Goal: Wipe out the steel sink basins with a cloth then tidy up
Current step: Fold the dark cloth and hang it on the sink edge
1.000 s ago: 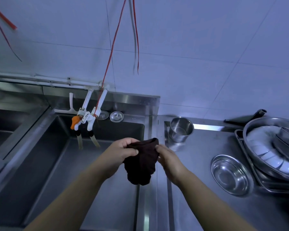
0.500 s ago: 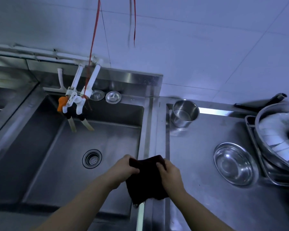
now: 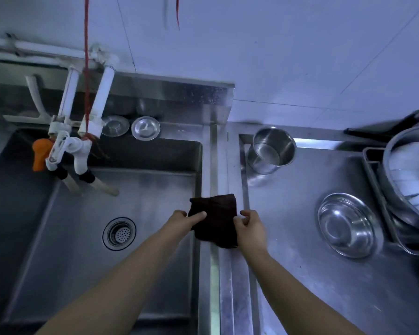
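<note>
Holding a dark cloth [image 3: 214, 220] over the steel ridge between basin and counter, the left hand [image 3: 183, 220] pinches its left edge with thumb on top while the right hand [image 3: 250, 228] grips the right edge with curled fingers. The sink basin [image 3: 46, 238] holds only its round drain strainer [image 3: 119, 233]. On the counter [image 3: 300, 274], a small steel pot [image 3: 272, 151] and a shallow steel bowl [image 3: 347, 224] hold nothing visible. At far right a large steel basin [image 3: 388, 165] carries stacked white dishes [image 3: 410, 183], blurred.
</note>
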Demonstrator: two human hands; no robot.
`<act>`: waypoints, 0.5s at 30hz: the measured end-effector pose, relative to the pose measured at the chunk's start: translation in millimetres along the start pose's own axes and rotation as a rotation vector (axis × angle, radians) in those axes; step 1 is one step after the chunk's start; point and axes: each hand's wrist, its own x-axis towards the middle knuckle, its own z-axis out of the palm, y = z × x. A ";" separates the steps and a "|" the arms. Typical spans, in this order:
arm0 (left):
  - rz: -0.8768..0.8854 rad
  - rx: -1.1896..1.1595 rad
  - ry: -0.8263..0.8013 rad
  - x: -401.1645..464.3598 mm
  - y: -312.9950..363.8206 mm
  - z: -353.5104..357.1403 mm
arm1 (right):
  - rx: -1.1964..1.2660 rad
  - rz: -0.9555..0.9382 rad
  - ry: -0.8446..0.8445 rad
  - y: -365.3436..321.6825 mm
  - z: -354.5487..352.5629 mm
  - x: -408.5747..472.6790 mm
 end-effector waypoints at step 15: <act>0.205 0.059 0.184 -19.9 -30.8 12.4 | 0.058 -0.129 0.074 25.4 2.6 -38.8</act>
